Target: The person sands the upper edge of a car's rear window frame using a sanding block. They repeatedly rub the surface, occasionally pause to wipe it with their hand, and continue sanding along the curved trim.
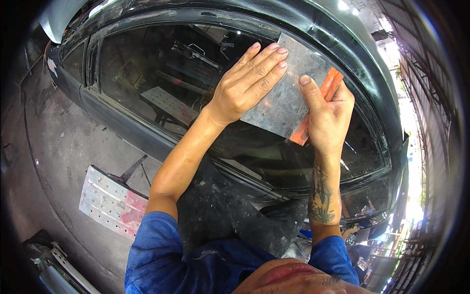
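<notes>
A flat, scuffed grey metal plate (281, 105) with a worn orange strip (300, 131) along one edge is held up in front of a dark car's side window (132, 63). My right hand (329, 120) grips it at the strip, thumb pressed on the plate's face and the other fingers mostly hidden behind. Against the plate's left part lies my left hand (245, 88), its fingers stretched out nearly flat and side by side. Whether the plate touches the car cannot be told from here.
The car's dull black door (125, 137) and curved roof edge (338, 41) surround the window. At lower left, a perforated metal step bench (105, 201) with red stains stands on the grey floor (54, 147). My dusty dark trousers (220, 210) are close to the door.
</notes>
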The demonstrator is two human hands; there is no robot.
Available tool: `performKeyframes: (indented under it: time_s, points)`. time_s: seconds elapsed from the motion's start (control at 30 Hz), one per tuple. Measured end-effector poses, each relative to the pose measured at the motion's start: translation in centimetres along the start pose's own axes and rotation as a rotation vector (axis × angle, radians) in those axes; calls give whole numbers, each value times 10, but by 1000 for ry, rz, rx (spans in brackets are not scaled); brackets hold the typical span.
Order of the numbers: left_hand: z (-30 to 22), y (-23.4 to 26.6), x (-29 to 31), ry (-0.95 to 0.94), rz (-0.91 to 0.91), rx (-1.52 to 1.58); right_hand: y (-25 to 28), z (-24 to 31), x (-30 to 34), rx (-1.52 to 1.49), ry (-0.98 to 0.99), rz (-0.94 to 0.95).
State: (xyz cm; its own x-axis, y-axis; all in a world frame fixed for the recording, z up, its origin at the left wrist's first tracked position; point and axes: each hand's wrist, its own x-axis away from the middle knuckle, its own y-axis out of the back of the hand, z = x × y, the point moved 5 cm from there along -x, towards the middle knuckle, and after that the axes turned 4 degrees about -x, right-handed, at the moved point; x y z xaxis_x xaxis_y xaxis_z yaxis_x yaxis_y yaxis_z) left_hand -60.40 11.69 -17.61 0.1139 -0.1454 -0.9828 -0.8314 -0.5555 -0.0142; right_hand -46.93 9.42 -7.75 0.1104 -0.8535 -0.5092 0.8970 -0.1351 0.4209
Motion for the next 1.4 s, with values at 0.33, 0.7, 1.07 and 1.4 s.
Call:
performKeyframes:
  time_s: [0.33, 0.7, 1.07, 1.4]
  points:
    - [2, 1, 0, 19, -19, -28, -1, -3, -8, 97, 57, 30]
    - [7, 4, -3, -9, -60, -31, -10, 9, -17, 57, 119, 46]
    - [13, 8, 0, 8, -53, 5, -17, 5, -17, 46, 86, 25]
    - [14, 12, 4, 24, -79, 51, -24, 10, -15, 106, 122, 13]
